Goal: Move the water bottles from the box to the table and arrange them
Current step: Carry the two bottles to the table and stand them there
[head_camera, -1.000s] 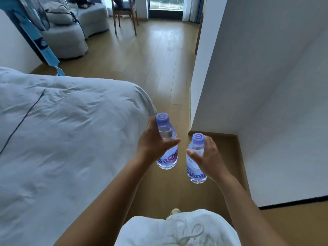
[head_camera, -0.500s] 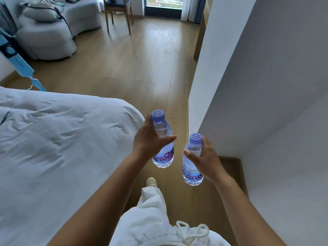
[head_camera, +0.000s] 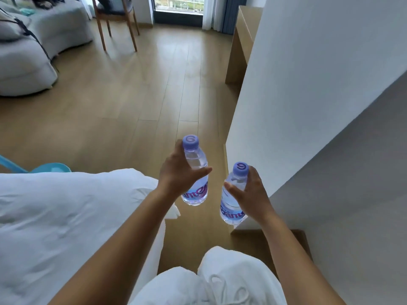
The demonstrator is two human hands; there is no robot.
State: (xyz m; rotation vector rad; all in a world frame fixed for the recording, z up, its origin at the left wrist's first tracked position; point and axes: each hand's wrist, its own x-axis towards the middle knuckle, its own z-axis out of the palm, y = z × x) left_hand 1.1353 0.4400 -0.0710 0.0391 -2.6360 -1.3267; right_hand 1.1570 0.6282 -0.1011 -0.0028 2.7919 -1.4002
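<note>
The left hand [head_camera: 178,172] is gripping a water bottle [head_camera: 196,172] around its upper body, thumb lying across the front and fingers wrapping behind, holding it upright in the air above the wooden floor [head_camera: 132,102]. The right hand [head_camera: 253,192] is gripping a second water bottle [head_camera: 232,201] the same way, thumb on the front, and this one is tilting slightly, its cap leaning toward one o'clock. The two bottles are hanging near each other but apart, the second sitting at about four o'clock from the first. Both are wearing purple caps and blue labels with pink lettering. A bed [head_camera: 66,216] with white bedding is filling the eight o'clock part of the view, just beside the left forearm. A white wall [head_camera: 308,95] is rising at three o'clock, close to the second bottle. A wooden chair [head_camera: 116,20] is standing at eleven o'clock, with a grey sofa [head_camera: 28,53] at ten o'clock. White trousers [head_camera: 220,282] are showing at six o'clock.
</note>
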